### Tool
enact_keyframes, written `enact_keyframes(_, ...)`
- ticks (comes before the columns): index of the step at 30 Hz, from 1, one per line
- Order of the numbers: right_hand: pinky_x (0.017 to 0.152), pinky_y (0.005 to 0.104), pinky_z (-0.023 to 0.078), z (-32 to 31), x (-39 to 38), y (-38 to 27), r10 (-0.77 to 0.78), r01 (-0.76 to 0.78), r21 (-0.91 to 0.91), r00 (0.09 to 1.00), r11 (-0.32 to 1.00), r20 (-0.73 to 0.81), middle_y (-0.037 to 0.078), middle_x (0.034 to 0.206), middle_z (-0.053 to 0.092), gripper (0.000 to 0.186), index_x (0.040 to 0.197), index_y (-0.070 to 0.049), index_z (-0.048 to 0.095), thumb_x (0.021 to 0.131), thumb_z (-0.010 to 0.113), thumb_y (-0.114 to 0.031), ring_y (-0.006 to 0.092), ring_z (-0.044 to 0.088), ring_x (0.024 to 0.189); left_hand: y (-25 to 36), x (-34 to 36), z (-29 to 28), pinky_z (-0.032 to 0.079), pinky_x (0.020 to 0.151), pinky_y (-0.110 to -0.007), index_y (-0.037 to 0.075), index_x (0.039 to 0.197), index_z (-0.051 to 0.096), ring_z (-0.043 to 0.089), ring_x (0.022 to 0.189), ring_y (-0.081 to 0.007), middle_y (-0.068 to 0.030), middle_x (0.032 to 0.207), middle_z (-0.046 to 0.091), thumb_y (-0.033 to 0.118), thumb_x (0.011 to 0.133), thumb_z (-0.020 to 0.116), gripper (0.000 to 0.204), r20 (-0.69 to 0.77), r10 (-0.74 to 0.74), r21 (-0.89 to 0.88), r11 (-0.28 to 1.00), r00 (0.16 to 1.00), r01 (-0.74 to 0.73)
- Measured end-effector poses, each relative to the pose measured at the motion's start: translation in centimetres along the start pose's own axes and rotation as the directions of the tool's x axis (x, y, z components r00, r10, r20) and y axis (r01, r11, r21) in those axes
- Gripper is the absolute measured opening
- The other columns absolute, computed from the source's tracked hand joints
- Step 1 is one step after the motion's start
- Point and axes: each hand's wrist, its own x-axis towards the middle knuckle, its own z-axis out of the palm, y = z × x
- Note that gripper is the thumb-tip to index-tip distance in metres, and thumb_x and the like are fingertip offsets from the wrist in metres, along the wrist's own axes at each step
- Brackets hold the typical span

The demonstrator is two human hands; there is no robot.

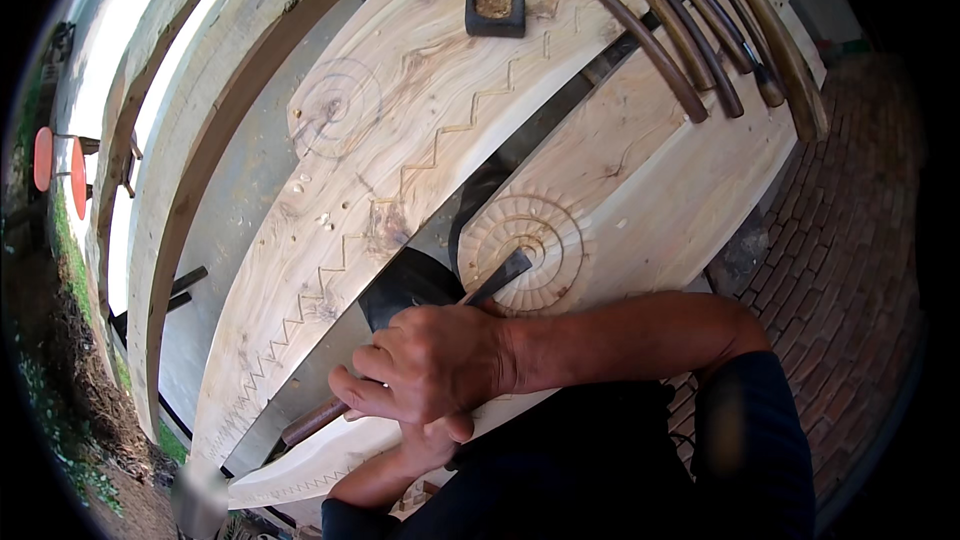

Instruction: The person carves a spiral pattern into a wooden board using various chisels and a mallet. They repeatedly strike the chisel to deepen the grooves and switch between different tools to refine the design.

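Below-left of the carved rosette (562, 248), I have the right hand (435, 355) with fingers wrapped around a chisel (500, 278), blade tip at the rosette's middle; the half-hidden left hand's (432, 443) grip I can't tell.

Two hands (430, 365), one flared-blade chisel (502, 278) between them, at least five long-handled tools (650, 50) lying together, two long pale wooden boards (650, 200), one carved rosette (555, 240), one pencilled circular design (345, 100), one small square black box (474, 10) and two red discs (78, 178) are visible.
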Motion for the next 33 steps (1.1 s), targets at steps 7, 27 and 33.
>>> enact_keyframes(7,0.047,0.0292,0.046,-0.2,0.0,0.2,0.020,-0.021,-0.032,0.999,0.999,-0.032,0.002,0.072,0.051,0.033,0.108,-0.002,0.069,0.090,0.076,-0.028,0.0142,0.060,0.056,0.1,0.0,-0.9,0.051,0.112,-0.043,-0.005,0.156,0.043,0.057,0.136,-0.0281,-0.0157,0.148,0.055,0.075,0.093,0.072,0.106,0.024,-0.004,0.016,1.000,1.000,0.004)
enact_keyframes(27,0.045,0.0284,0.042,-0.4,0.6,0.2,0.021,-0.029,-0.101,0.997,0.994,-0.073,0.000,0.072,0.048,0.032,0.111,-0.002,0.070,0.092,0.078,-0.028,0.0117,0.055,0.053,-0.5,-0.1,-0.5,0.050,0.113,-0.039,-0.005,0.158,0.038,0.056,0.137,-0.0243,-0.0135,0.150,0.054,0.066,0.091,0.081,0.107,-0.027,0.074,-0.020,0.997,0.997,-0.074)
enact_keyframes(33,0.045,0.0286,0.043,-0.2,0.6,0.4,0.056,-0.063,-0.078,0.994,0.995,-0.094,0.001,0.072,0.049,0.040,0.114,-0.002,0.070,0.090,0.082,-0.031,0.0124,0.055,0.053,1.5,0.9,0.0,0.049,0.113,-0.038,-0.003,0.160,0.035,0.055,0.137,-0.0222,-0.0112,0.151,0.052,0.062,0.089,0.086,0.110,-0.025,-0.001,-0.150,0.989,1.000,-0.003)
